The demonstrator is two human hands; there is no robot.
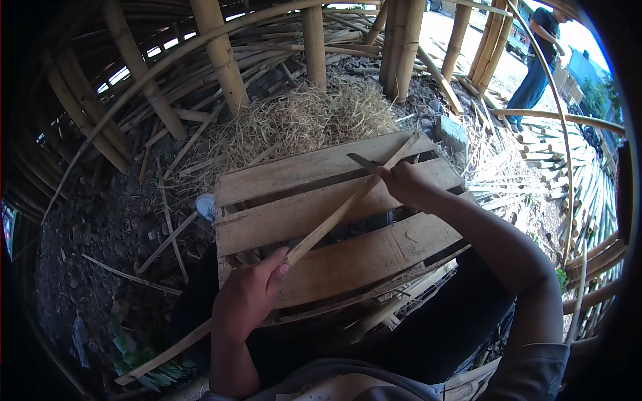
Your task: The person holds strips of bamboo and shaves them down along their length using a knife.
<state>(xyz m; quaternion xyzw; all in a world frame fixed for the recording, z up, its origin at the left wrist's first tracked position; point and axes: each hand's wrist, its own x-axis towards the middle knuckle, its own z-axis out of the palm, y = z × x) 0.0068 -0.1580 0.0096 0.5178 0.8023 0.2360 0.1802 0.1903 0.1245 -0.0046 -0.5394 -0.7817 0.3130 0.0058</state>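
A long flat bamboo strip (334, 215) runs diagonally over a slatted wooden crate (334, 271), from the lower left up to the crate's far right corner. My left hand (251, 291) is closed round the strip at the crate's near left side. My right hand (409, 184) grips a knife (363, 162), its blade pointing left and lying close to the strip's upper part. Whether the blade touches the strip I cannot tell. The knife's handle is hidden in my fingers. The crate stands in front of me, between my legs.
Dry straw (307, 123) lies behind the crate, among upright bamboo posts (401, 50). A grey block (451, 132) is at the back right. Cut bamboo poles (552, 157) are piled at the right, near a standing person (538, 63). Loose strips lie at the left.
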